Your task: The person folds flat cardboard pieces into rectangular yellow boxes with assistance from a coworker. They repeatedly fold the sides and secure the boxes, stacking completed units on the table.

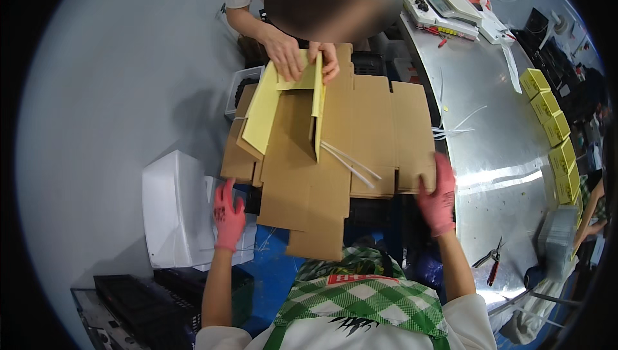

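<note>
My left hand (229, 220), in a pink glove, has its fingers spread just below the left edge of a stack of flat brown cardboard (309, 189). At the right end of the same stack, my right hand (439, 201), also pink-gloved and slightly blurred, is open, thumb apart from the fingers; whether it touches the cardboard I cannot tell. On top of the stack stands a partly folded carton (262, 118), yellow on one side and brown on the other. A co-worker's bare hands (288, 57) hold its far end. White plastic straps (351, 162) lie on the cardboard.
To the right is a long metal table (496, 150) with a scale (454, 6), several yellow boxes (557, 128) and red-handled pliers (494, 265). White plastic bins (170, 211) stand at the left, above black crates (138, 305). A grey wall rises on the left.
</note>
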`<act>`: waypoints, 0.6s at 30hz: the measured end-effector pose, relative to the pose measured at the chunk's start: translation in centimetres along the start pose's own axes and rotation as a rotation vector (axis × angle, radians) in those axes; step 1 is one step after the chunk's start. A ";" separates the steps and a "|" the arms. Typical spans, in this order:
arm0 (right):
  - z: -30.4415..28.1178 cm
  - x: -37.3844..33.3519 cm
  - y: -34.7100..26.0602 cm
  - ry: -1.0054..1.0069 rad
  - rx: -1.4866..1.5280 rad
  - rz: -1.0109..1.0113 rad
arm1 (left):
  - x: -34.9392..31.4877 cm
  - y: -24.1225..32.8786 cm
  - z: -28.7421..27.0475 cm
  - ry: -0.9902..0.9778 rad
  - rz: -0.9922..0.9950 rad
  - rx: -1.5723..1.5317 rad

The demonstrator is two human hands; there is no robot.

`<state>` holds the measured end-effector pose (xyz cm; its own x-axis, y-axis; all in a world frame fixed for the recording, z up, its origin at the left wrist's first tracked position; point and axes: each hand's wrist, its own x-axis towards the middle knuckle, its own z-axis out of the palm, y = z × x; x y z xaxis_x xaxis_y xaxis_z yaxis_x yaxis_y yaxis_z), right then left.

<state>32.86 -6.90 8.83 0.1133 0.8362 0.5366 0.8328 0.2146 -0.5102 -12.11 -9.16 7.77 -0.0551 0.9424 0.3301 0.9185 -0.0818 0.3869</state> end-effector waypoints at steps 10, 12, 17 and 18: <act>14.5 -1.6 -14.7 -0.149 0.502 0.061 | 10.6 -5.1 3.3 -0.065 0.025 -0.546; 15.9 2.3 -13.6 -0.023 0.375 -0.002 | 14.0 -3.8 2.1 -0.057 0.295 -0.371; 12.5 12.2 -11.1 -0.491 -0.151 -0.657 | 22.8 0.5 0.4 -0.400 0.945 0.114; 12.2 13.5 -11.2 -0.531 -0.206 -0.670 | 23.7 1.0 1.5 -0.436 1.076 0.032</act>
<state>18.44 8.17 13.65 -0.6591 0.7019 0.2701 0.7204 0.6923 -0.0412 -11.89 13.53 14.72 0.8936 0.4236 0.1482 0.4189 -0.9058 0.0632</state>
